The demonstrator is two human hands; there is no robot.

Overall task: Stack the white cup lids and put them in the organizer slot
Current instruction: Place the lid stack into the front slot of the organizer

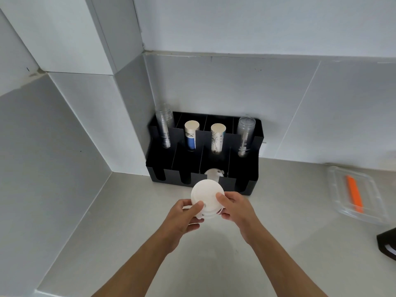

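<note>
A small stack of white cup lids [207, 197] is held above the worktop [132, 211], just near of the black organizer [246, 181]. The stack is gripped from both sides: the left hand [184, 217] is clenched on its left edge, thumb on top and fingers [194, 227] curled beneath, and the right hand [234, 207] is closed on its right edge in the same manner. The flat faces of the lids are turned up and tilted toward the camera, so the stack's axis runs roughly upright, leaning slightly far.

The front slot third from the left [212, 179] lies directly beyond the stack, on the far side of the fingers, and a few white lids [213, 174] are already seen standing in it. The move ahead is judged to turn on this: the stack would have to be carried a short way far and tipped so that the lids stand on edge in the slot. Both hands are about equally near the slot.

In the far row, clear cups [165, 127] and two printed paper cup stacks [191, 136] are held; their printing cannot be read. No brand or lettering is legible on the lids or the organizer. A clear tray [334, 189] with an orange item [354, 194] lies well apart at the right.
</note>
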